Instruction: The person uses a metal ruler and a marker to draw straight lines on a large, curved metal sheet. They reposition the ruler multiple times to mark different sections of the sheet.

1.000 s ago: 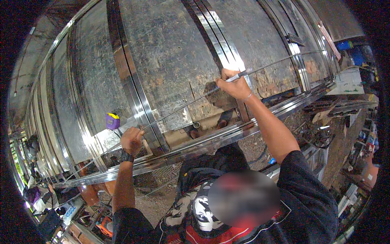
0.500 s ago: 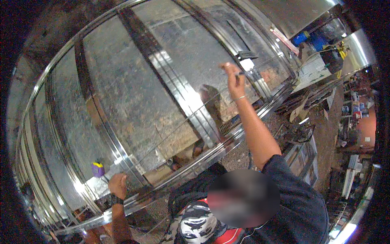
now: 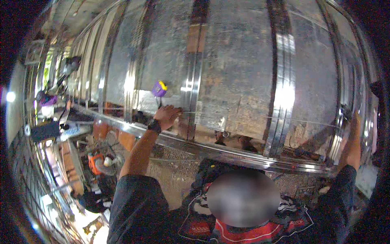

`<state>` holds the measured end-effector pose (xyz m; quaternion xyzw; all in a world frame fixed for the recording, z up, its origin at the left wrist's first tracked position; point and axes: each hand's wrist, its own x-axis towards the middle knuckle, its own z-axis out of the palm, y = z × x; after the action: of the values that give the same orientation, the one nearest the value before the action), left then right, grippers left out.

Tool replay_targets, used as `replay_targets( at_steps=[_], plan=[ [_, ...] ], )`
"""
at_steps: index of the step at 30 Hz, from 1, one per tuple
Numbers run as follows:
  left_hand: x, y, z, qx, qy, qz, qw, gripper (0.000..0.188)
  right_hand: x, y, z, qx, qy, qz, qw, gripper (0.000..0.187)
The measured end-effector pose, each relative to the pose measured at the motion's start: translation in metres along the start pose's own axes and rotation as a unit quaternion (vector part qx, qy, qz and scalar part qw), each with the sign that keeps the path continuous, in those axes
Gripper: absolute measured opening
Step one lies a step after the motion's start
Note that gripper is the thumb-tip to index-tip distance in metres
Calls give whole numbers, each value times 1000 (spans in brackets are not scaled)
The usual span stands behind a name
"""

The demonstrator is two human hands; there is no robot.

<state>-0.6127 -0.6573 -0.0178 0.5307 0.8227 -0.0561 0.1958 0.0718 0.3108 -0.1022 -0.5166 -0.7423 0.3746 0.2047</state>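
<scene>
A long metal frame with shiny crossbars [image 3: 283,91] lies over grey sheet panels [image 3: 235,69] in front of me. My left hand [image 3: 167,115], with a dark watch on its wrist, rests at the frame's near side, palm down with the fingers stretched to the right. Just beyond it sits a purple and yellow tape measure [image 3: 159,88]. A thin straight line [image 3: 227,113] runs across the panels from near my left hand toward the right. Far to the right, my right hand [image 3: 355,120] reaches to the frame's end bar; its fingers are too blurred to make out.
The frame's near rail [image 3: 227,153] passes between me and the panels. At lower left on the ground are an orange tool [image 3: 96,163] and cluttered material. Farther left a person in purple [image 3: 48,100] is near the frame's end.
My view has swung to the left, so the frame and tape measure appear farther right. My left hand's fingers have straightened. My right hand, earlier raised with a dark pen-like thing, is lower at the end bar.
</scene>
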Motion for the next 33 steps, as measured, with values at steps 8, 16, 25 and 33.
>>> replay_targets(
  at_steps=[8, 16, 25, 33],
  plan=[
    [15, 24, -42, -26, 37, 33, 998, 26, -29, 19, 18, 138, 65, 254, 955, 36],
    [19, -4, -4, -201, 27, 46, 978, 37, -21, -87, -74, 267, 161, 193, 930, 29],
    [48, -19, -51, -262, -199, 32, 944, 54, -397, -380, 75, 450, 308, 147, 825, 32],
    [67, -3, -85, -495, -412, 51, 763, 28, -714, -487, 271, 494, 352, 248, 756, 17]
  ],
)
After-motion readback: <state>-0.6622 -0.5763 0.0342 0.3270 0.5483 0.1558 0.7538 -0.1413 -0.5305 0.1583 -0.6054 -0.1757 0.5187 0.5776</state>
